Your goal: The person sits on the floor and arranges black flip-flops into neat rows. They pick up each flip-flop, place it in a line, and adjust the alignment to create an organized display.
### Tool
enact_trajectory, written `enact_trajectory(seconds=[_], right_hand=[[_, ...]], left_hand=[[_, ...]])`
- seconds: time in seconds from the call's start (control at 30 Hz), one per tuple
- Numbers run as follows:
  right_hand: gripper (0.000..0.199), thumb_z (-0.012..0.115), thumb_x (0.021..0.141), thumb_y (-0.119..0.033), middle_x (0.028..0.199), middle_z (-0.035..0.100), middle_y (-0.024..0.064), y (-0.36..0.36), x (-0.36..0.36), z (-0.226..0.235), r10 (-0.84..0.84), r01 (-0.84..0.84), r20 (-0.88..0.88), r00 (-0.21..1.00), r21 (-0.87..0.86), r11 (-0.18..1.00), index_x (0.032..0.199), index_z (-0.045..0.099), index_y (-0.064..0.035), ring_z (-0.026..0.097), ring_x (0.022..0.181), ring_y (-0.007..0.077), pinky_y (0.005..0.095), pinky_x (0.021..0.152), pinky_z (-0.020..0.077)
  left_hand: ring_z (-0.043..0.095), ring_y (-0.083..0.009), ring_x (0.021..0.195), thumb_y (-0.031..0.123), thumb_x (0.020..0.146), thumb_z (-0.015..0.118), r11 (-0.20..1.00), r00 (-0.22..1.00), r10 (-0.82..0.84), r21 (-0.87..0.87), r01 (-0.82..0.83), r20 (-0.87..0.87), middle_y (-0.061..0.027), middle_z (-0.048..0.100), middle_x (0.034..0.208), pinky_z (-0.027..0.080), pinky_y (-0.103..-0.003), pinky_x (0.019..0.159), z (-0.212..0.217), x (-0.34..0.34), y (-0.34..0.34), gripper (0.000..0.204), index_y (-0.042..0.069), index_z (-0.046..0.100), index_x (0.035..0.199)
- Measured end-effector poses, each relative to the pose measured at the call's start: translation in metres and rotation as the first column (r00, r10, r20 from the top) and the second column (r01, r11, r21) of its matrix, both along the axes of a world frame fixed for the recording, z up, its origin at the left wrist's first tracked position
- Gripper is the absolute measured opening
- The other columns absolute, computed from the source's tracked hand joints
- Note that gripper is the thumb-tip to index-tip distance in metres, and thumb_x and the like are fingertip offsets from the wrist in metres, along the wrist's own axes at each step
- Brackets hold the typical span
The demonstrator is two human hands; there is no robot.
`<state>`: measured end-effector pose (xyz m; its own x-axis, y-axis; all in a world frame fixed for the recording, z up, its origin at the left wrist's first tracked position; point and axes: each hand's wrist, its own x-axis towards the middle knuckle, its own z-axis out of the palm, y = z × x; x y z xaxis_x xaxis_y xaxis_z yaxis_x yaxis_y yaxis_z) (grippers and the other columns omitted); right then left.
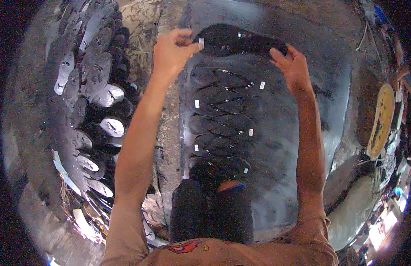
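Beyond the near row of sandals (223,122), black sole (234,41) held crosswise: left hand (172,48), fingers nearly closed, grips left end; right hand (295,66), fingers likewise, right end (two-ended grip, presumably to keep it level).

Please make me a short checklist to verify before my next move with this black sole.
1. Left hand at the black sole's left end: ok.
2. Right hand at its right end: ok.
3. White label visible beside the left hand: ok.
4. Sole raised off the dark surface: cannot tell.
5. Row of strapped sandals uncovered by the hands: ok.
6. Either hand away from the sole: not ok.
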<state>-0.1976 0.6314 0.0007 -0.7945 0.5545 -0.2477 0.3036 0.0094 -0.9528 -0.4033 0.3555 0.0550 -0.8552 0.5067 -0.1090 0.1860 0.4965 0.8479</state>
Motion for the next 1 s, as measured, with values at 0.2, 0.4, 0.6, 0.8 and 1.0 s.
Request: enact_trajectory(seconds=[0.2,0.4,0.6,0.8,1.0], right_hand=[[0.058,0.086,0.09,-0.015,0.108,0.076,0.0136,-0.04,-0.018,-0.033,-0.099,0.094,-0.043,0.994,-0.093,0.991,0.14,0.062,-0.0004,0.074,0.094,0.0184,0.0323,0.075,0.0611],[0.061,0.092,0.083,-0.025,0.111,0.076,0.0178,-0.031,-0.013,-0.06,-0.06,0.035,0.128,0.99,0.194,0.98,0.135,0.068,-0.0045,0.075,0.09,0.0208,0.0349,0.075,0.0604],[0.065,0.092,0.078,-0.045,0.118,0.07,0.0191,-0.042,-0.011,-0.045,-0.18,-0.112,0.191,0.965,0.92,0.376,0.131,0.072,-0.0127,0.067,0.112,0.0346,0.0461,0.099,0.054],[0.048,0.083,0.087,-0.045,0.125,0.071,0.0177,0.028,0.014,-0.017,-0.2,0.024,0.165,0.966,0.713,0.701,0.122,0.077,-0.0117,0.068,0.115,0.0379,0.0483,0.099,0.0545],[0.023,0.079,0.094,-0.026,0.101,0.078,0.0134,-0.06,0.067,-0.039,-0.129,-0.143,0.229,0.965,0.869,0.473,0.109,0.081,-0.0085,0.074,0.096,0.0294,0.0403,0.087,0.0579]], left_hand=[[0.076,-0.0169,0.075,0.02,0.077,0.091,0.977,0.995,0.093,-0.191,-0.098,-0.037,-0.0103,0.081,0.088,0.059,-0.032,0.075,-0.056,-0.003,-0.023,0.033,0.003,0.083,0.103],[0.077,-0.0229,0.079,0.02,0.077,0.09,0.968,0.991,0.009,-0.247,-0.042,-0.134,-0.0128,0.081,0.091,0.06,-0.035,0.078,-0.081,-0.007,-0.024,0.033,0.003,0.082,0.104],[0.07,-0.0299,0.095,0.019,0.08,0.089,0.916,0.828,-0.165,-0.394,-0.073,-0.537,-0.0135,0.072,0.105,0.057,-0.039,0.087,-0.092,0.004,-0.023,0.033,0.004,0.081,0.108],[0.067,-0.0231,0.098,0.004,0.084,0.083,0.997,0.889,0.031,-0.045,-0.058,-0.456,-0.0099,0.071,0.111,0.054,-0.034,0.089,0.001,0.042,-0.062,0.043,0.006,0.075,0.125],[0.069,-0.0174,0.107,-0.002,0.1,0.067,0.829,0.71,0.472,-0.01,-0.559,-0.522,-0.0109,0.073,0.117,0.054,-0.03,0.096,0.134,0.161,-0.28,0.027,-0.001,0.07,0.127]])
